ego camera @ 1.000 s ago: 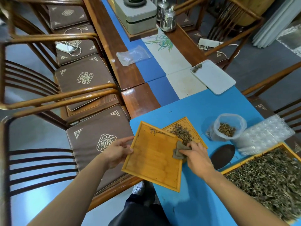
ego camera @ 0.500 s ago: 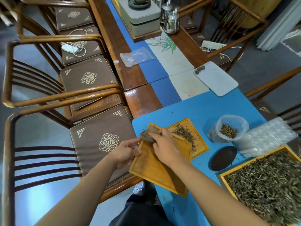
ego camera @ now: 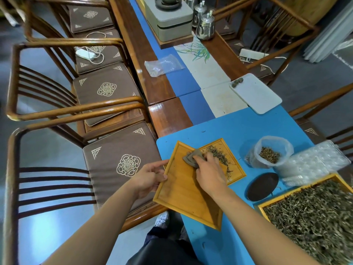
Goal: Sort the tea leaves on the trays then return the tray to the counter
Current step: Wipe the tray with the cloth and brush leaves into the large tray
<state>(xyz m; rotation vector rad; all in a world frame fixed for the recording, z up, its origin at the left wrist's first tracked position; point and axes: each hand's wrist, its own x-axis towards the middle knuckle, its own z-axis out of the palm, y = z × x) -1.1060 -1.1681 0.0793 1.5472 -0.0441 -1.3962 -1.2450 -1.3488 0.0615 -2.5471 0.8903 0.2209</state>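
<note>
An empty bamboo tray (ego camera: 183,194) is tilted over the blue mat's left corner. My left hand (ego camera: 150,178) grips its left edge. My right hand (ego camera: 211,173) presses a folded grey cloth (ego camera: 192,157) against the tray's upper part. Behind it lies a second small bamboo tray (ego camera: 236,169) with a heap of tea leaves (ego camera: 219,154). A large bamboo tray (ego camera: 298,190) full of tea leaves (ego camera: 317,219) sits at the lower right.
On the blue mat (ego camera: 229,131) stand a plastic bag of leaves (ego camera: 269,153), a dark oval dish (ego camera: 262,186) and a clear blister tray (ego camera: 313,161). A white tray (ego camera: 256,94) lies farther back. Wooden chairs (ego camera: 114,161) line the table's left side.
My right hand has carried the cloth from the tray's right edge to its upper left part and now a little to the right. The left hand keeps hold of the tray.
</note>
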